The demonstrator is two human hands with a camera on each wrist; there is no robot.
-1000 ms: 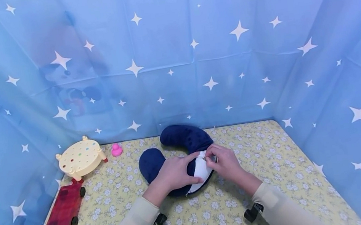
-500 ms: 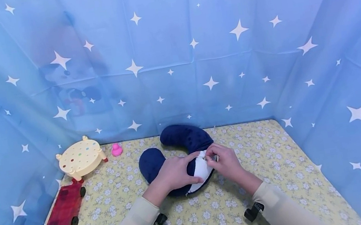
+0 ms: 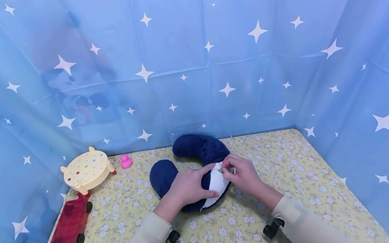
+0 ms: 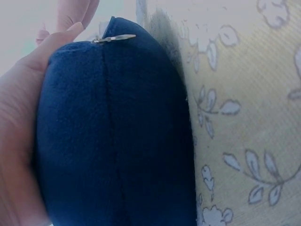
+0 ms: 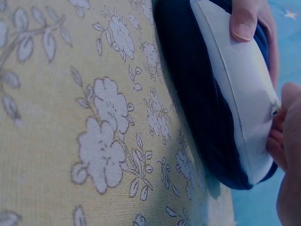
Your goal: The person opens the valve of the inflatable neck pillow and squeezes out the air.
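Observation:
A navy U-shaped neck pillow (image 3: 198,148) lies on the table, its cover unzipped along the outer curve. White inner lining (image 3: 219,182) shows through the gap. My left hand (image 3: 188,186) rests on the pillow with thumb and index finger spread either side of the white part. In the right wrist view, that thumb (image 5: 243,28) presses on the lining. My right hand (image 3: 242,175) pinches a small metallic bit at the lining, apparently a zipper pull (image 5: 276,109), mostly hidden by the fingers. The cover's own zipper pull (image 4: 123,37) hangs at one end of the gap.
At the left stands a cream toy table (image 3: 87,169) with coloured dots, tilted against a red translucent toy cart (image 3: 68,224) with black wheels. A pink rubber duck (image 3: 125,162) sits near the back edge. Star-patterned blue curtains (image 3: 188,76) enclose the flowered tablecloth (image 3: 278,159).

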